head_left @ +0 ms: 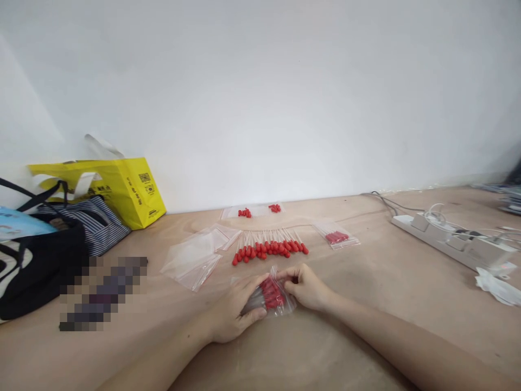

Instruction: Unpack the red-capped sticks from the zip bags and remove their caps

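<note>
A clear zip bag with several red-headed sticks in it lies at the front middle of the table. My left hand grips its left part, thumb below and fingers above. At its upper right edge, my right hand pinches the plastic with curled fingers. Just beyond lies a spread row of loose white sticks with red heads. To the left of that row are flat clear zip bags overlapping one another. A filled zip bag rests to the right, and more bagged red-headed sticks lie near the wall.
A yellow bag, a striped pouch and a black bag stand at left. A blurred-out dark object lies before them. At right are a white power strip with plugs and cables, and a crumpled white wrapper.
</note>
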Motion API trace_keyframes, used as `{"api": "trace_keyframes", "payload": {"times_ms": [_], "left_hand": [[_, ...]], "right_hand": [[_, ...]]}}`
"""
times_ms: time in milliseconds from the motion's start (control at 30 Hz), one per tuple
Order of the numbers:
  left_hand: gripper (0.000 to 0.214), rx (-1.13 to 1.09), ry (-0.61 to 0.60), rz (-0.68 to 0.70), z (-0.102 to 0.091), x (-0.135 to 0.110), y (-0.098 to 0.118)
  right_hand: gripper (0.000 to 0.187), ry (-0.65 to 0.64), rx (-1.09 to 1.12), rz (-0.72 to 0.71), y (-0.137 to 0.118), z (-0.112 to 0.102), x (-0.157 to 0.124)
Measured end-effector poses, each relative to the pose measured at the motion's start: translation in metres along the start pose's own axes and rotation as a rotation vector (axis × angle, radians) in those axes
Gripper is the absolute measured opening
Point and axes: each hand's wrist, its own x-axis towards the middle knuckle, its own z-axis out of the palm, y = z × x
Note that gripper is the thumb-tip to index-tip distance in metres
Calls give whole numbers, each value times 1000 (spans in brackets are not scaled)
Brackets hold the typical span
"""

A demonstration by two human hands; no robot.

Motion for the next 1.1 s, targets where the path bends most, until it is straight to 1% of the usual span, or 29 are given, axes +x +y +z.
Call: {"api": "trace_keyframes", "payload": {"times_ms": [133, 200, 300, 467, 600, 667, 800, 867, 1000, 1100], "left_hand": [[53, 3, -2, 0, 1, 0, -1], [54, 4, 7, 18, 1, 0, -3], [54, 7, 12, 22, 0, 1, -1], [53, -8, -17, -22, -4, 0, 5], [52, -17, 6, -52, -1, 0, 1], [51, -23, 9, -54, 1, 0, -3], [50, -30, 6, -57, 0, -1, -3], [50, -35, 6, -62, 0, -1, -2], [51, -35, 10, -79, 0, -2, -1], [51, -20, 8, -96, 1, -1, -1]], "right_hand": [[33, 7, -146, -32, -4, -4, -2], [28, -13, -158, -72, -6, -7, -3], [26, -82, -134, -108, -6, -12, -1], [33, -168, -174, -60, -5, -25, 4], [40, -224, -170, -4, -9, -29, 3], [40, -203, -220, 24, -11, -28, 2], [38, -115, -309, 53, -17, -21, -2], [36, -88, -294, 17, -19, -16, -5], [26, -117, -182, -93, -18, -10, -8], [18, -59, -139, -134, -12, -8, -8]]}}
